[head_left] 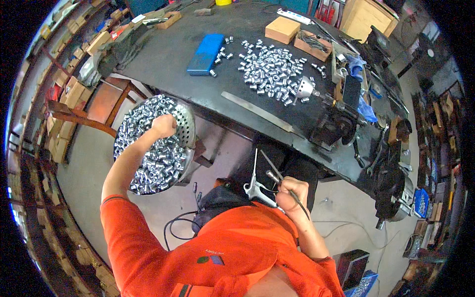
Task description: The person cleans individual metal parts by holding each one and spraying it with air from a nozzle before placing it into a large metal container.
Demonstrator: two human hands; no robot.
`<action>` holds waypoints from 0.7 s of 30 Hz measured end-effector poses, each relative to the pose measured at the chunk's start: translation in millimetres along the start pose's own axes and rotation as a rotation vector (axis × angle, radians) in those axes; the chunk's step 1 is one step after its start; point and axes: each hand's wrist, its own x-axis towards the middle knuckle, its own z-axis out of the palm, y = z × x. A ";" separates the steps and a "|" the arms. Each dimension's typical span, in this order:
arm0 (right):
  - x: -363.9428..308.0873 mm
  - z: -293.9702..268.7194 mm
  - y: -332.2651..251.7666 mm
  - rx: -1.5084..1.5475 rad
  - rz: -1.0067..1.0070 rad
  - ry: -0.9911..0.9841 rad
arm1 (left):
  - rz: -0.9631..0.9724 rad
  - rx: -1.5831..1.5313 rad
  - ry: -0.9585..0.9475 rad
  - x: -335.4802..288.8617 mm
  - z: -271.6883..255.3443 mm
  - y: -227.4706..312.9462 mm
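Note:
My left hand (164, 126) is closed in a fist over a round perforated metal basket (185, 121) heaped with small shiny metal sleeves (157, 166). What the fist holds, if anything, is hidden. Over my lap, my right hand (292, 194) grips a long, slim dark metal tool (269, 162), like a file, which slants across the fist and out below it. A short metal sleeve (272, 174) shows at the fingers of that hand, beside the tool. Just left of it lies a silver air blow gun (256, 190) with a thin nozzle.
On the dark workbench (198, 94) sit a pile of metal sleeves (269, 69), a blue box (206, 54) and a flat steel bar (257, 111). A chuck-like fixture (305, 88) and a vise (396, 193) occupy its right side. A wooden chair (101, 101) stands behind the basket.

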 end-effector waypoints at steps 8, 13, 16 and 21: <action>4.4 -7.5 -4.0 -0.002 -0.046 -0.040 | -0.018 -0.558 0.181 -31.3 -25.7 20.0; 9.3 -7.9 -11.6 0.054 -0.047 -0.158 | 0.331 -1.084 0.124 -80.6 -42.3 98.9; 12.2 -3.9 -19.2 0.070 -0.093 -0.212 | 0.482 -1.231 -0.179 -111.0 -51.3 152.5; 18.2 -1.2 -22.4 -0.017 -0.138 -0.220 | 0.636 -1.044 -0.169 -120.4 -54.2 188.1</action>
